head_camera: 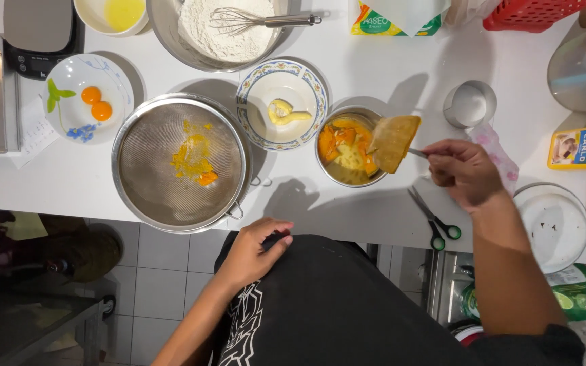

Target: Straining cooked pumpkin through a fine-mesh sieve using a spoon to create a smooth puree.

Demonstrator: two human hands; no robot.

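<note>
At the right of centre in the frame, over the white counter (374, 217), the right hand (464, 173) is curled in a loose fist around the thin handle of a wooden spatula (393, 141), knuckles up, the forearm running down and to the right out of the lower edge. The spatula's broad blade tilts over the right rim of a small metal pot (348, 147) that holds orange and pale yellow pieces; whether the blade touches the rim cannot be told. The left hand (251, 251) is low and left of centre, fingers bent and pressed flat against the black apron at the person's waist, holding nothing, its forearm coming up from the bottom edge. Left of the pot sits a large metal sieve (181, 163) with orange pulp on its mesh, and between them, a little higher, a patterned plate (281, 104) with a pale yellow smear. In the upper left a white dish (86, 102) holds two egg yolks. At the top centre a metal bowl of flour (222, 30) has a whisk lying in it. Green-handled scissors (435, 220) lie on the counter just below the right hand.
</note>
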